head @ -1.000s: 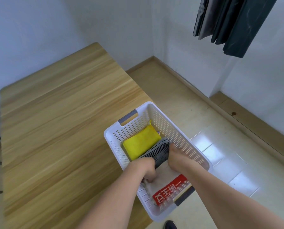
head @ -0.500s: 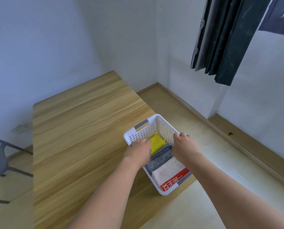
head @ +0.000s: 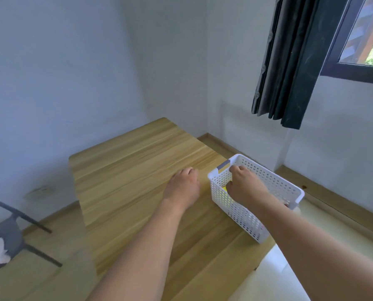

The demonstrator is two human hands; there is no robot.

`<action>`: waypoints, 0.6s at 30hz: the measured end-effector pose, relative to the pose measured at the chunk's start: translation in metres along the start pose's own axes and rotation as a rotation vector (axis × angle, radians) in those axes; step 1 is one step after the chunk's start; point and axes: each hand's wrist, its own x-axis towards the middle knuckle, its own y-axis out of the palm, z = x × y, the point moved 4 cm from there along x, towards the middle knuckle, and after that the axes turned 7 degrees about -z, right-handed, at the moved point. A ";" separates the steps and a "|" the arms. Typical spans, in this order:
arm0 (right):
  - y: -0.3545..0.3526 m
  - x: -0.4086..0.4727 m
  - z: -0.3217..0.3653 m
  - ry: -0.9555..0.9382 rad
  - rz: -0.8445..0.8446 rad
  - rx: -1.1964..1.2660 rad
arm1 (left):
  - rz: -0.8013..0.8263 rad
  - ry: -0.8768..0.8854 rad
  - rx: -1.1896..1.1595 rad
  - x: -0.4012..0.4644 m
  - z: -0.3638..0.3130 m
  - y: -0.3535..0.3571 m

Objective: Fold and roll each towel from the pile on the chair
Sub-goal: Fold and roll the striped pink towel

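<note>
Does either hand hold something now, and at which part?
The right hand is over the white perforated plastic basket, at its far end; a grip cannot be told. The left hand holds nothing.

A wooden worktop [head: 138, 181] stands in the corner of a room with pale walls. A dark curtain [head: 289, 61] hangs beside a dark-framed window [head: 354, 68] at the upper right, its hem ending above the floor. A wooden skirting board [head: 333, 198] runs along the base of the right-hand wall.
</note>
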 end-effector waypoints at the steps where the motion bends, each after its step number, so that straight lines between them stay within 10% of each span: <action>1: 0.002 -0.012 0.018 0.001 -0.001 0.000 | -0.005 0.000 -0.013 -0.009 0.013 -0.011; 18: 0.051 -0.112 0.223 0.035 -0.008 0.043 | -0.016 -0.010 -0.030 -0.155 0.190 -0.076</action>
